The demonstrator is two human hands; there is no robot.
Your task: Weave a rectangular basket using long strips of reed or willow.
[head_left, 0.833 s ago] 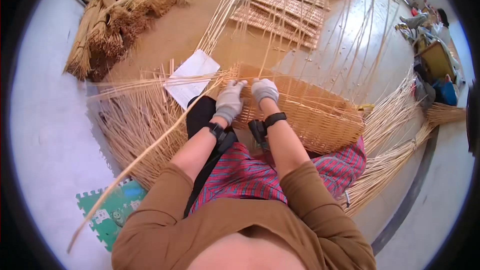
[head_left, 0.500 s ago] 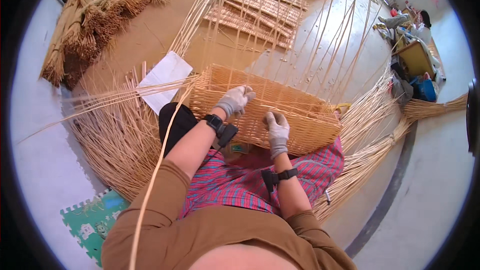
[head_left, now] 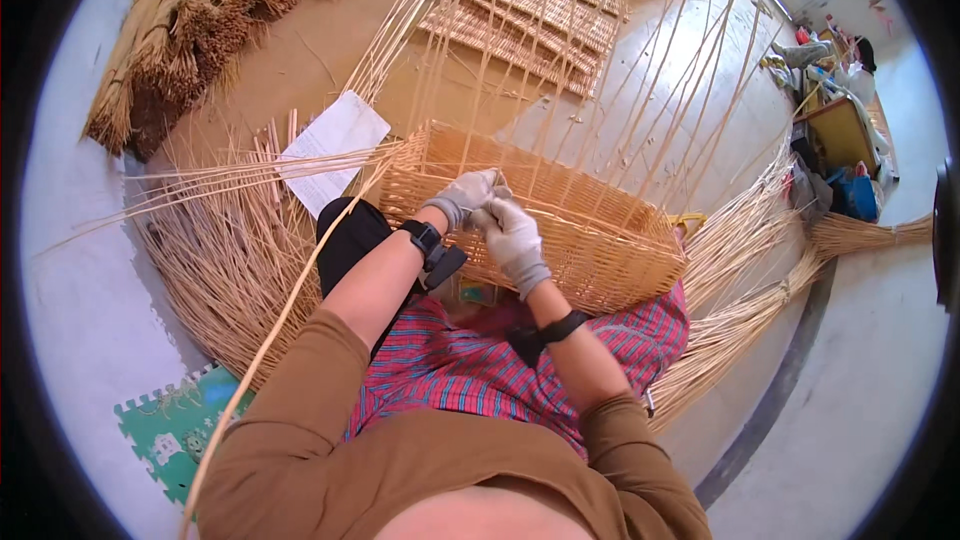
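Observation:
A rectangular wicker basket (head_left: 590, 260) rests tilted across my lap, with long upright stakes rising from its far side. My left hand (head_left: 468, 196), in a pale work glove, is closed on the near rim left of the middle. Right beside it is my right hand (head_left: 515, 240), also gloved, its fingers pressed together close to the left fingertips. What the right fingers pinch is hidden. Loose willow rods (head_left: 330, 162) stick out from the basket's left end, and one long thick rod (head_left: 268, 340) bends down past my left arm.
Bundled rods (head_left: 205, 30) stand at the far left, and loose rods (head_left: 225, 280) spread at my left. More rods (head_left: 750, 230) lie at my right. A white paper sheet (head_left: 340, 135) is beyond my left knee. Woven panels (head_left: 540, 15) lie on the far floor. A green foam mat (head_left: 175, 430) is near left.
My right hand has moved left and slightly up along the near rim, meeting the left hand. The left hand has stayed nearly in place. The long thick rod has shifted left at its lower end.

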